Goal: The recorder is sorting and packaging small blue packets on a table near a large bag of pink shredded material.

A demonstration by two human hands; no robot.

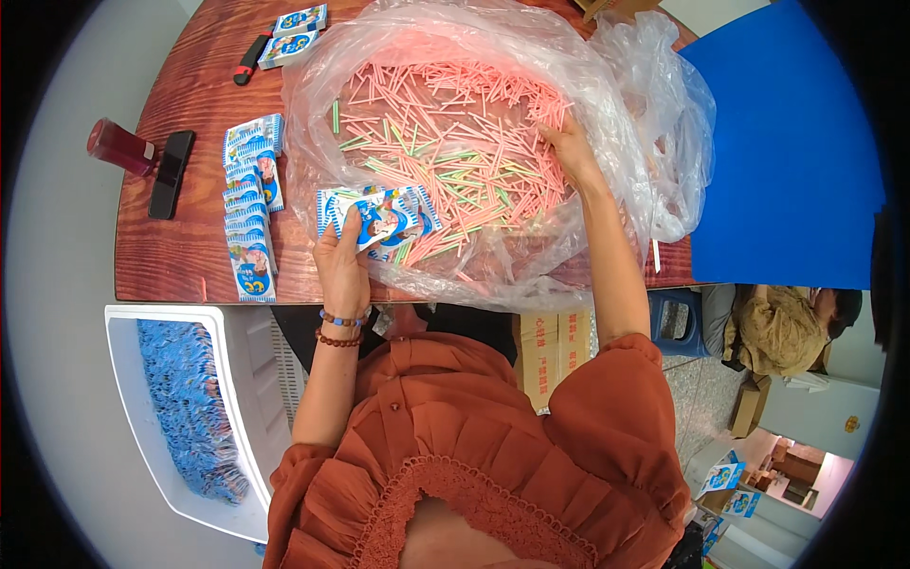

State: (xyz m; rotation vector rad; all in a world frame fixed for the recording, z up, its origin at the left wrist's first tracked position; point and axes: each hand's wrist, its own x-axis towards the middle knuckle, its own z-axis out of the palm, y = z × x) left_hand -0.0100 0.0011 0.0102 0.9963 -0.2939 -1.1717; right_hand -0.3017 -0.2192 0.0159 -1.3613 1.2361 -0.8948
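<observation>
Several blue-and-white printed packets (389,220) are fanned out in my left hand (343,261), its thumb pressed over them. They overlap the near left side of a wide, opened clear plastic bag (517,284). Inside the bag lies a loose heap of thin, straw-like sticks (474,175), mostly pink with some light green. My right hand (571,156) reaches into the heap's right side, fingers curled around pink sticks; the fingertips are partly hidden among them. To the left of the bag, more of the same packets (251,213) lie in an overlapping row on the wooden table (204,256).
A phone (172,175) and a dark red bottle (120,147) sit at the table's left. Farther back are a red-and-black cutter (252,59) and two small packs (288,48). Below left, a white bin (171,474) holds many blue packets. A blue panel (787,142) stands right.
</observation>
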